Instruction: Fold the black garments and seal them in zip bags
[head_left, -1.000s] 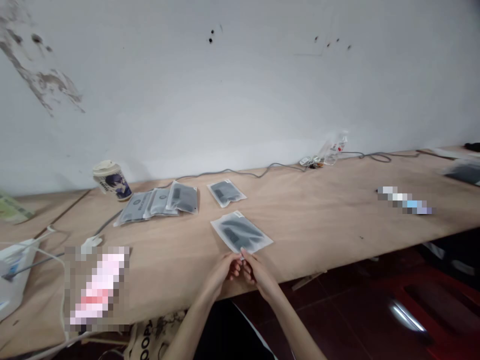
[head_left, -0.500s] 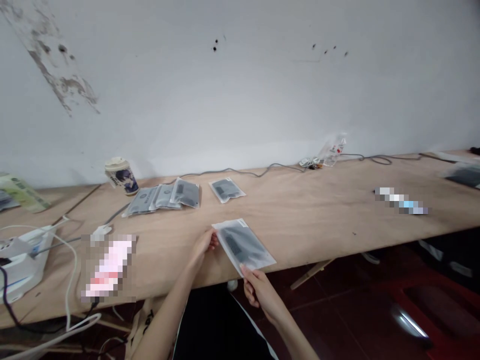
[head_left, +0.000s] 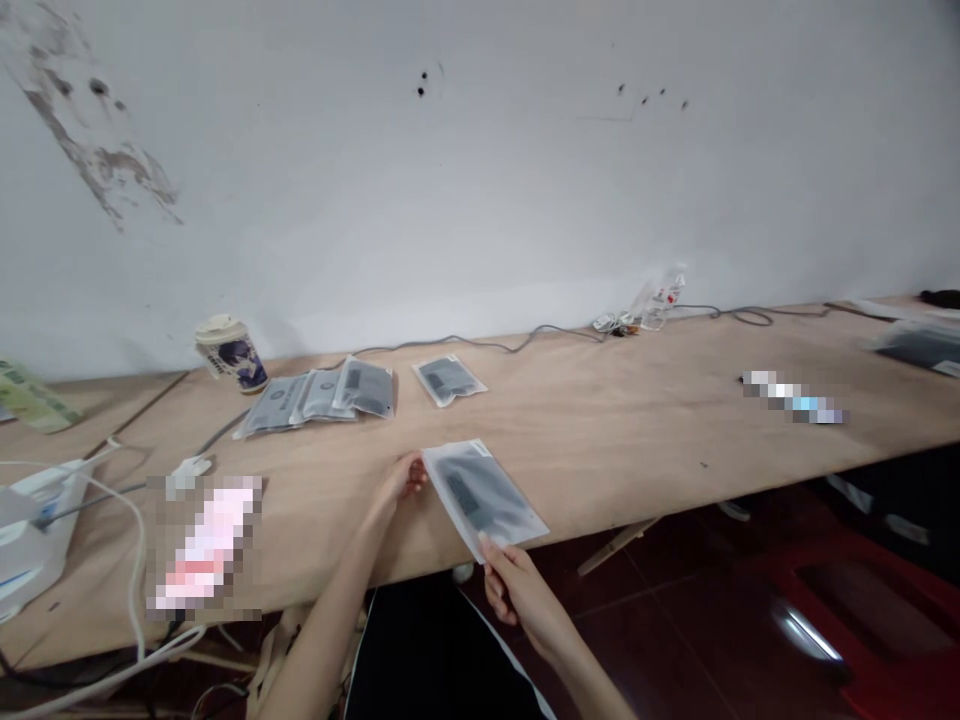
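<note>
The person's left hand [head_left: 401,478] has its fingers curled in and their tips pressed to the long left edge of a clear plastic packet [head_left: 484,498], while the right hand [head_left: 519,592] pinches the packet's lower corner between thumb and fingers. Neither hand is spread wide. The packet, with a dark grey item inside, sits tilted across the front edge of the plywood tabletop [head_left: 615,440], its lower corner jutting past that edge. A small white label [head_left: 481,449] marks its far corner (too small to read).

Toward the back edge, three similar packets [head_left: 319,396] overlap in a row, each with a printed mark that cannot be made out, and a fourth packet [head_left: 448,380] lies alone just to their right. Behind them stand a paper cup [head_left: 231,354] printed with an anime-style figure and, further right, a plastic bottle [head_left: 662,302] with a red-marked label. A grey cable [head_left: 480,344] runs along the white wall [head_left: 450,180]. Two pixelated patches [head_left: 204,543] [head_left: 795,397] hide whatever lies there on the tabletop.
</note>
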